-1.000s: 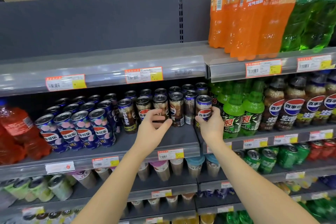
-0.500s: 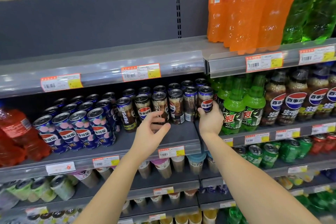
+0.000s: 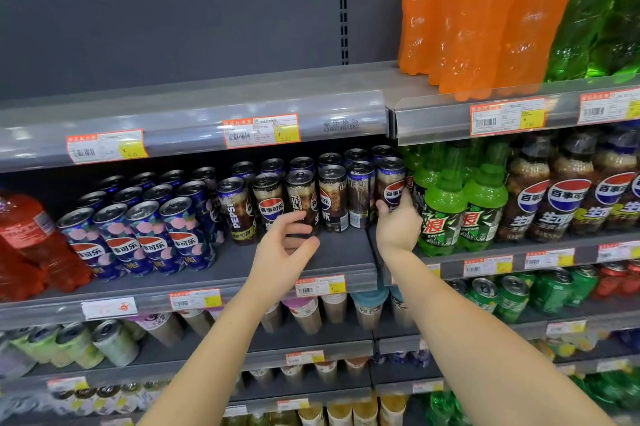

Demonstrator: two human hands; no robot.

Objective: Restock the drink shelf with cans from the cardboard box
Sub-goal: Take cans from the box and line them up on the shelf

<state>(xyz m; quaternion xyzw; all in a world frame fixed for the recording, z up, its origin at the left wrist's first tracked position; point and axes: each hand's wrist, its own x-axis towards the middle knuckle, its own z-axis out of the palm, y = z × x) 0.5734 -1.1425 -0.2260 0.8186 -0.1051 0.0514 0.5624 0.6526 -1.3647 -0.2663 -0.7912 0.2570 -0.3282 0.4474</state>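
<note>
While the cardboard box lies outside the view, the drink shelf [image 3: 339, 252] carries the work: a grey deck with dark cola cans [image 3: 332, 197] ranked several deep, blue floral cans [image 3: 152, 238] to their left and green bottles [image 3: 443, 214] just to their right.

Step in hand, as judged: seating the end can [image 3: 391, 180] at the right of the front rank. To do it well, the can should go down flat and upright, slide back until it meets the can behind, clear the neighbouring bottles, and turn label outward to match the rank. A tilted base could topple its neighbours.

Right hand [image 3: 398, 228]: wrapped round the lower half of the end can, thumb on its left side, fingers passing round its right side next to the bottles.

Left hand [image 3: 280, 249]: half spread in a loose curve, thumb apart from the fingers, at the foot of a middle can [image 3: 301, 193] in the front rank. Whether it touches the can cannot be told.
</note>
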